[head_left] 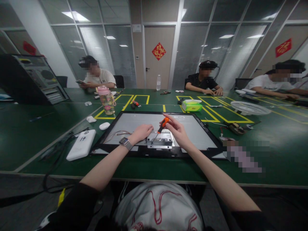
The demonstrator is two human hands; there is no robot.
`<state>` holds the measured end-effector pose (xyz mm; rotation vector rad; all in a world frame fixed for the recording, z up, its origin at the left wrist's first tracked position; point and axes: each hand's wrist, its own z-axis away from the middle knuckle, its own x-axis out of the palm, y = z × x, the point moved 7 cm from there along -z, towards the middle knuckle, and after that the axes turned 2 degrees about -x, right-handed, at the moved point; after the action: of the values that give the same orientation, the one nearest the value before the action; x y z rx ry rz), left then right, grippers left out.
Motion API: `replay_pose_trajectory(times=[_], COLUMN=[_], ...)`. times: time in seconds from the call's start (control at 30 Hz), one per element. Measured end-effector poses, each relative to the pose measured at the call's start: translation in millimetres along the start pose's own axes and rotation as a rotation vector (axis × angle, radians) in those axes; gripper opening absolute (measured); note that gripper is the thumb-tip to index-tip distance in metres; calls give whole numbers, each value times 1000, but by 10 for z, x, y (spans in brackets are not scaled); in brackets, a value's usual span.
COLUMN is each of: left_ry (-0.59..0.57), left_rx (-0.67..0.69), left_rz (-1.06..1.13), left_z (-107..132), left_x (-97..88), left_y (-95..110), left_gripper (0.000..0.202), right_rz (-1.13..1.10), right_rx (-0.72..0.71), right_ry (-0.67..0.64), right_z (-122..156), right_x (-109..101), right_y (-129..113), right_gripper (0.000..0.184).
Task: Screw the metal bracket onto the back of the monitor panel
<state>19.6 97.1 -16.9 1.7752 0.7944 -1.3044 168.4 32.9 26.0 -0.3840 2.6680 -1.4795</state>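
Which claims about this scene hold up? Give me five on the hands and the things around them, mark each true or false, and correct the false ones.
1. The right hand holds an orange-and-black screwdriver. True.
2. The watch is on the right wrist. False: the watch is on the left wrist.
3. The left hand is at the metal bracket on the panel. True.
4. The pink-lidded bottle lies on its side. False: the pink-lidded bottle stands upright.
5. The white block lies on top of the panel. False: the white block lies on the table, left of the panel.
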Motion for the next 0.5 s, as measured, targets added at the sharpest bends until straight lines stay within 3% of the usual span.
replay_pose_trajectory(times=[0.23,0.5], left_ry=[5,8], left_rx=[6,7], left_rz=[6,14], left_z=[-14,-11], left_x=[18,29], left_y=[-22,-33], left_gripper=[40,40], right_rz=[-86,-121], right_rx=[9,11], right_ry=[88,76], right_z=[-13,-15], right_x=[-86,-55], right_y=[86,20], right_gripper=[27,32])
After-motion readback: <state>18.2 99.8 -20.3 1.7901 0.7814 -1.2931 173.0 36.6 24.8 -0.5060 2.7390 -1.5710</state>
